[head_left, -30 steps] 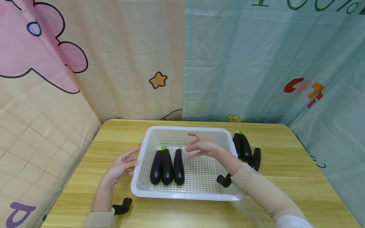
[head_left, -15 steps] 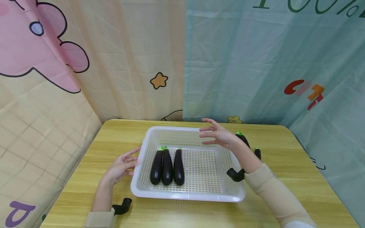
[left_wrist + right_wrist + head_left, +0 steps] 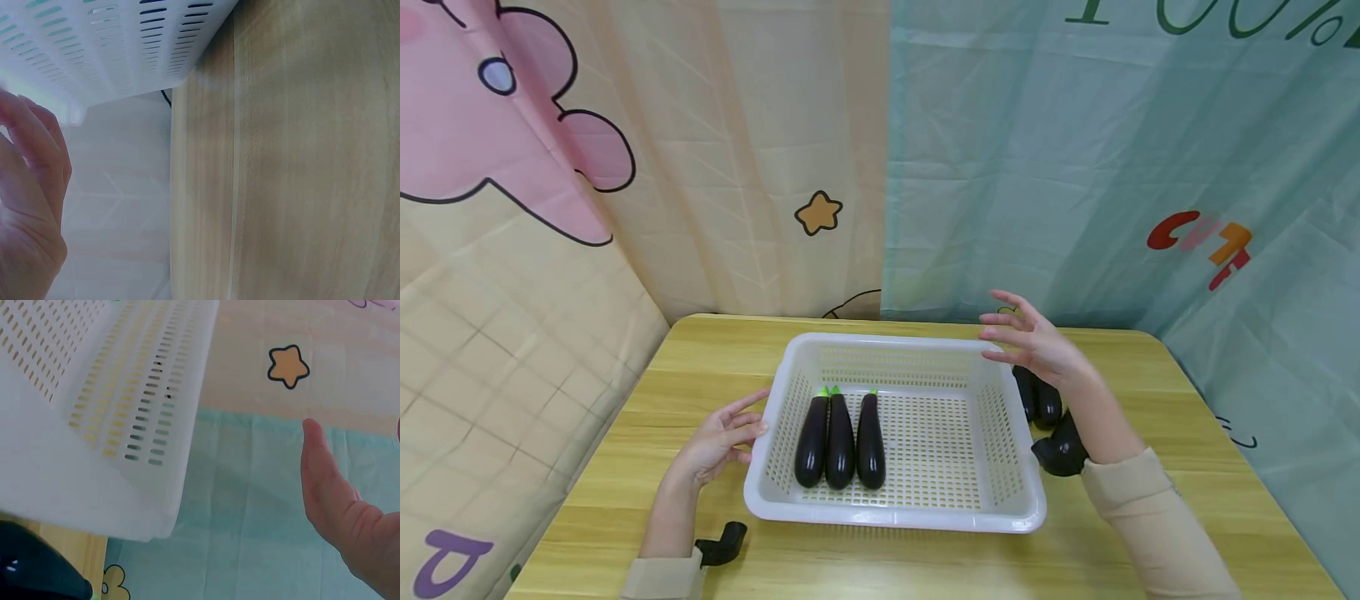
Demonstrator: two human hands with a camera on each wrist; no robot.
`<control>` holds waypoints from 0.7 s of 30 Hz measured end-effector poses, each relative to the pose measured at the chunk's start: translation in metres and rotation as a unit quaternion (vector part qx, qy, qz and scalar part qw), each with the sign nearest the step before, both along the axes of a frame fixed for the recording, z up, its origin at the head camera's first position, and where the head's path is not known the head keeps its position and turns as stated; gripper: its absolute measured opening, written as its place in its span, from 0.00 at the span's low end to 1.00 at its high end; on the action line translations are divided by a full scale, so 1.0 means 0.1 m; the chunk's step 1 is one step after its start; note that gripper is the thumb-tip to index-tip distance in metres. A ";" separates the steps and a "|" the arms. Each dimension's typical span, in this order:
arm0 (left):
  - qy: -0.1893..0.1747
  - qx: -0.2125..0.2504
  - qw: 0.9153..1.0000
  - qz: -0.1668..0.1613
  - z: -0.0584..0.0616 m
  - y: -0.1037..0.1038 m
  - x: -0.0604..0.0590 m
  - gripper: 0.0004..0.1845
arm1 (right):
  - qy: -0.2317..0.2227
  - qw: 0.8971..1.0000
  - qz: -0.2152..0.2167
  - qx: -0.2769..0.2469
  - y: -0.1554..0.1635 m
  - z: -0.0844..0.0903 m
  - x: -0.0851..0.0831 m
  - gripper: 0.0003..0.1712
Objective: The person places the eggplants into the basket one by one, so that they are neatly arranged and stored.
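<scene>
A white perforated plastic basket stands on the wooden table. Three dark eggplants with green stems lie inside it toward the left: the left one, the middle one and the right one. My left hand touches the basket's left rim with its fingers extended; the left wrist view shows that hand beside the basket wall. Over the basket's far right corner, my right hand is raised with spread fingers and holds nothing. Beyond the right rim, more eggplants lie on the table, partly hidden by my right hand and wrist.
The wooden table backs onto printed curtains at the rear and sides. Black wrist-worn devices sit on both arms, the left one above the table and the right one overlapping the eggplants at the right.
My right hand has moved from over the basket's middle to the right and back, toward the far right corner. The left hand, basket and three eggplants inside stay in place.
</scene>
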State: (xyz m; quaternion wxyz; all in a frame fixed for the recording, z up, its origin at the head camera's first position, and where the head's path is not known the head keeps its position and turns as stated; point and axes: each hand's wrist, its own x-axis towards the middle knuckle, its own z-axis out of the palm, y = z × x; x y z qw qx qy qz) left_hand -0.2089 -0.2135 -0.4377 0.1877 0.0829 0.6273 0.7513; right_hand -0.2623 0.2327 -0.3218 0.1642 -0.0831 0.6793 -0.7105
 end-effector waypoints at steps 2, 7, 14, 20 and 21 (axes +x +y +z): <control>-0.001 0.000 1.000 0.001 0.00 0.00 0.00 0.30 | 0.001 1.000 -0.011 -0.014 0.08 0.01 0.02 0.41; -0.001 -0.004 1.000 0.000 0.00 0.00 0.01 0.31 | 0.005 0.997 -0.036 -0.063 0.29 -0.01 0.08 0.37; 0.002 0.001 1.000 -0.001 0.00 0.00 0.01 0.30 | 0.021 0.989 -0.053 -0.136 0.57 -0.08 0.17 0.31; 0.004 -0.001 1.000 -0.002 -0.02 0.00 0.00 0.31 | 0.028 0.981 -0.074 -0.175 0.78 -0.18 0.25 0.30; 0.005 -0.001 1.000 -0.002 -0.02 0.00 0.00 0.31 | 0.026 0.980 -0.080 -0.181 0.81 -0.20 0.26 0.31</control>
